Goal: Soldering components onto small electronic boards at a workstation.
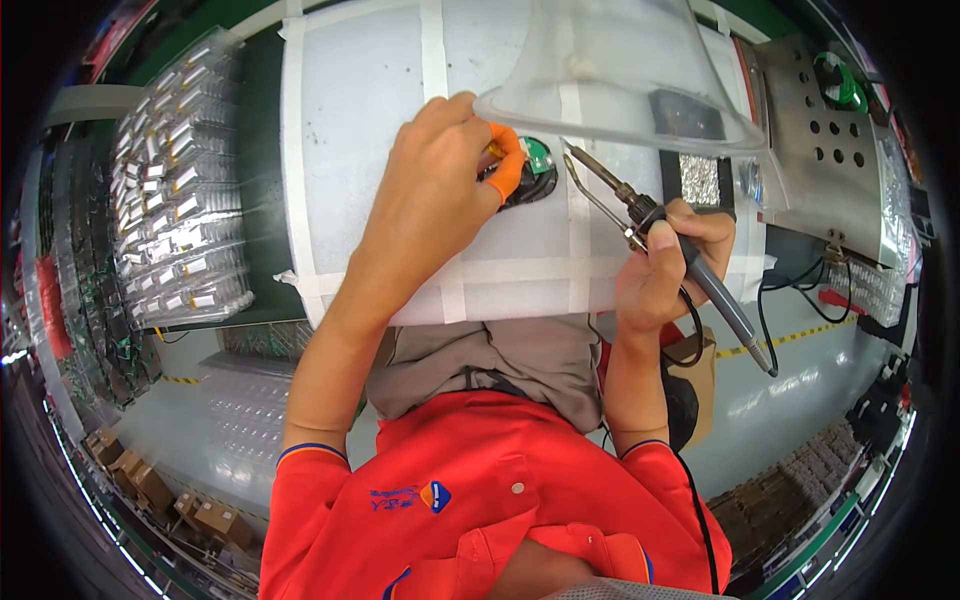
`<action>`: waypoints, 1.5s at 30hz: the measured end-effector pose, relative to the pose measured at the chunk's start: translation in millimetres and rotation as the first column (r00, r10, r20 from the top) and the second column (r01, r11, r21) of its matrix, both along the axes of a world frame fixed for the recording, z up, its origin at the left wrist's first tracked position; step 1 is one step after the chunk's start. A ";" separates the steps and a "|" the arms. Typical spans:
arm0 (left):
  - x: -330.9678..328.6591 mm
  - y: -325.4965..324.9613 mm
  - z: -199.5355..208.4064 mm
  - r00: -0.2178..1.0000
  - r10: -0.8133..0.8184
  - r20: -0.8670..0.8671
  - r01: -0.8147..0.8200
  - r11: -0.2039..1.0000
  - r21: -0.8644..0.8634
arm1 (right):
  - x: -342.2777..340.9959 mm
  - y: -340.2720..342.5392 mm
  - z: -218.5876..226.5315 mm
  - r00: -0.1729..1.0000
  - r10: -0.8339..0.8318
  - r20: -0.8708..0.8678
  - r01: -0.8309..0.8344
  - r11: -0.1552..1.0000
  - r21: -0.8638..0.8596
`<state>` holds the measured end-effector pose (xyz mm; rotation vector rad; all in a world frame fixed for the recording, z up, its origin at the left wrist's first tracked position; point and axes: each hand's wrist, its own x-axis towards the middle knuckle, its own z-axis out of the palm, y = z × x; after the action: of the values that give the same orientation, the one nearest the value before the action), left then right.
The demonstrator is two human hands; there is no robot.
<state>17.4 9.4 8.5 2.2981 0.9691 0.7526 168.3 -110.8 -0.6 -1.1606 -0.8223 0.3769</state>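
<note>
My right hand [672, 262] is wrapped round a soldering iron [712, 290] with a grey handle and a thin bent metal tube running alongside its tip. The tip points up and left, close to a small green circuit board [538, 155]. That board sits at a dark round part [540, 188] on the white work surface. With orange finger cots [508, 165] on its fingertips, my left hand [440, 165] is closed in a pinch at the left side of the board. What lies between those fingertips is mostly hidden by the hand.
A clear funnel-shaped hood [610, 95] hangs over the far part of the white padded mat [365, 90], which is crossed with tape. Stacked clear trays of small parts [185, 190] stand at the left. A perforated metal box [825, 150] is at the right, with black cables below it.
</note>
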 end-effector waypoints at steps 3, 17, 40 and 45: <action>-3.6 2.2 0.4 0.995 0.014 0.096 -0.008 0.998 -0.062 | 10.0 -3.6 1.5 0.998 -0.034 0.056 0.033 0.999 0.017; -58.1 176.7 43.2 0.929 0.321 -0.186 -0.367 0.867 -0.337 | 17.6 -4.4 -13.3 0.997 -0.050 -0.066 0.056 0.995 0.084; 13.6 410.2 -49.4 0.936 0.284 -0.205 0.018 0.547 0.837 | 25.4 -21.0 1.8 0.989 0.102 -0.110 -0.120 0.977 -0.174; 26.2 405.5 -10.1 0.853 0.436 -0.287 0.096 0.408 0.908 | 29.8 -25.0 -9.9 0.995 0.100 -0.002 -0.099 0.982 -0.159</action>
<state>43.6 414.8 -1.6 3.5533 1.2277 0.9579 198.1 -135.8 -10.5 -1.2722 -0.8698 0.5292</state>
